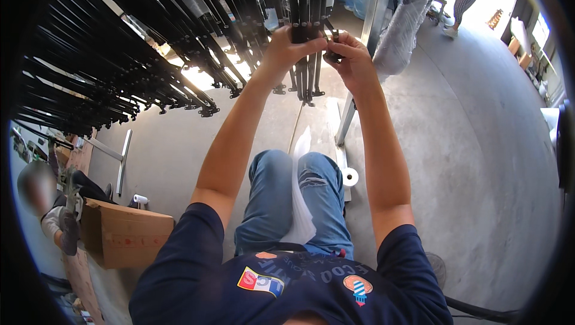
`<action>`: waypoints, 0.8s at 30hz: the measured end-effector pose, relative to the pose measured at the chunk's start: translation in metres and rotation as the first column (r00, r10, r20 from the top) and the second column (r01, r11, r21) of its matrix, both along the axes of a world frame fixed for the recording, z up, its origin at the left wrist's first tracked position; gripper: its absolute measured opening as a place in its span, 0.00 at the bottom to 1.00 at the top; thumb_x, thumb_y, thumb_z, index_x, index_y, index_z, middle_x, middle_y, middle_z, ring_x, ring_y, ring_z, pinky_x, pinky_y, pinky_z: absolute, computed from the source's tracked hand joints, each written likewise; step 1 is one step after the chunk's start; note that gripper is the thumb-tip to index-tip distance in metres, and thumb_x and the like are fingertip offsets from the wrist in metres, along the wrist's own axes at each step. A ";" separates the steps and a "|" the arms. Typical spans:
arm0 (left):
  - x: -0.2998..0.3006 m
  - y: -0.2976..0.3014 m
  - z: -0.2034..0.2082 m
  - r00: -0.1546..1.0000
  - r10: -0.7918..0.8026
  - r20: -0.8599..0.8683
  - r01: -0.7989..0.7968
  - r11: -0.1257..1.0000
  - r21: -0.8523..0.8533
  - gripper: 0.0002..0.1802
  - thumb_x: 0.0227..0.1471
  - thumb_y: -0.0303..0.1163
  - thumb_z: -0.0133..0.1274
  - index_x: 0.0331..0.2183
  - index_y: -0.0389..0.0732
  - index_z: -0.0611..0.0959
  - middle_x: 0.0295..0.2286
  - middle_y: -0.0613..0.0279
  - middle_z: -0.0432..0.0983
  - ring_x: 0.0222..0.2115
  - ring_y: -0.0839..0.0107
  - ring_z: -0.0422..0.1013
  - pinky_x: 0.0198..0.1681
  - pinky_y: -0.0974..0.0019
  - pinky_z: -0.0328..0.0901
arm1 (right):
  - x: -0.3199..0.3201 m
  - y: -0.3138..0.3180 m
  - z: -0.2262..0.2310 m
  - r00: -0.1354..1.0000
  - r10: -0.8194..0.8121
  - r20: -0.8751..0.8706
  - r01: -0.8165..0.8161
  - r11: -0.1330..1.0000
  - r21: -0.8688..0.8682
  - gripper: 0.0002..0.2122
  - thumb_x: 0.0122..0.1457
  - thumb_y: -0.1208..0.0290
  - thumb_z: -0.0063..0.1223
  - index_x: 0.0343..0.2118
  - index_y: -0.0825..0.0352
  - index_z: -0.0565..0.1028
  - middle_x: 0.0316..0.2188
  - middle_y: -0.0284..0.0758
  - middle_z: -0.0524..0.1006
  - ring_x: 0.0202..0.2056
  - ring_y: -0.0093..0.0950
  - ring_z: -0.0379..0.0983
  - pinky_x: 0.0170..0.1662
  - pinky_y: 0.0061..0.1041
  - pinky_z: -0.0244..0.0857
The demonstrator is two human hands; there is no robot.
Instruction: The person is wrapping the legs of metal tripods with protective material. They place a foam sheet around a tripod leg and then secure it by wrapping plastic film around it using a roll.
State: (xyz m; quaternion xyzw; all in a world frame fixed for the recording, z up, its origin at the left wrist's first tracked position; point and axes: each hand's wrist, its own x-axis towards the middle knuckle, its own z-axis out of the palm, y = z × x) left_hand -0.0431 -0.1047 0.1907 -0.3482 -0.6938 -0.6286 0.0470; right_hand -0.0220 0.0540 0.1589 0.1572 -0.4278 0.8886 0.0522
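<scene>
Both my arms reach forward to a group of long, thin black metal rods (pixel 308 76) that hang down in front of me. My left hand (pixel 280 55) is closed around these rods near their lower ends, its thumb pointing right. Beside it, the fingers of my right hand (pixel 356 64) pinch a small dark piece (pixel 332 57) against the rods' right side. What kind of piece that is, I cannot make out. The two hands nearly touch at the thumb tips. A white, soft-looking sheet (pixel 299 205) lies along my lap between my knees.
Many more black rods (pixel 132 32) hang in rows to the left. A metal post (pixel 374 11) and a plastic-wrapped bundle (pixel 398 40) stand at right. A white roll (pixel 350 176) is near my knee. A cardboard box (pixel 132 235) and a seated person (pixel 54 223) are left; another person (pixel 464 2) stands far right.
</scene>
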 end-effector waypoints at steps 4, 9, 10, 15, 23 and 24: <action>-0.003 -0.001 -0.011 1.000 -0.019 0.001 0.019 0.988 0.151 0.19 0.40 0.30 0.58 0.36 0.37 0.71 0.27 0.60 0.73 0.28 0.74 0.71 0.31 0.73 0.68 | -0.007 0.008 0.001 0.999 0.049 0.005 -0.049 0.991 0.127 0.05 0.47 0.79 0.51 0.28 0.68 0.69 0.24 0.32 0.72 0.26 0.21 0.69 0.32 0.18 0.64; 0.008 0.002 -0.003 0.998 -0.049 0.039 0.038 0.968 0.246 0.20 0.40 0.25 0.57 0.38 0.37 0.69 0.28 0.61 0.73 0.27 0.74 0.72 0.31 0.73 0.69 | -0.005 0.003 0.014 0.998 0.005 -0.059 0.017 0.932 0.361 0.09 0.47 0.78 0.51 0.33 0.69 0.68 0.29 0.36 0.74 0.29 0.23 0.72 0.34 0.18 0.65; 0.011 0.001 0.000 0.998 -0.040 0.039 0.029 0.971 0.236 0.18 0.40 0.28 0.58 0.36 0.37 0.71 0.26 0.61 0.73 0.26 0.74 0.72 0.31 0.73 0.69 | -0.001 0.005 0.018 0.996 -0.004 -0.092 0.042 0.910 0.412 0.11 0.47 0.79 0.51 0.35 0.68 0.69 0.29 0.36 0.75 0.30 0.21 0.72 0.34 0.18 0.65; 0.011 -0.011 0.021 0.990 0.136 -0.037 -0.138 0.989 -0.055 0.12 0.38 0.35 0.61 0.26 0.40 0.79 0.21 0.66 0.74 0.24 0.78 0.72 0.29 0.76 0.66 | -0.005 0.010 0.029 0.993 0.081 -0.090 -0.011 0.798 0.602 0.07 0.46 0.76 0.54 0.30 0.65 0.72 0.20 0.24 0.72 0.27 0.16 0.71 0.35 0.15 0.64; 0.012 -0.013 0.032 0.988 0.150 -0.039 -0.155 0.967 -0.202 0.16 0.36 0.39 0.61 0.27 0.39 0.80 0.19 0.64 0.74 0.20 0.77 0.71 0.26 0.76 0.65 | -0.003 0.009 0.032 0.978 -0.040 -0.203 0.180 0.651 0.737 0.04 0.48 0.73 0.54 0.28 0.65 0.74 0.23 0.25 0.74 0.25 0.13 0.68 0.31 0.14 0.63; 0.009 -0.015 0.031 0.990 0.122 -0.068 -0.133 0.973 -0.191 0.16 0.36 0.39 0.61 0.27 0.39 0.80 0.19 0.64 0.74 0.20 0.77 0.70 0.25 0.76 0.65 | -0.004 0.008 0.031 0.972 -0.038 -0.230 0.196 0.671 0.715 0.04 0.48 0.73 0.54 0.27 0.64 0.75 0.23 0.25 0.74 0.25 0.13 0.67 0.31 0.14 0.62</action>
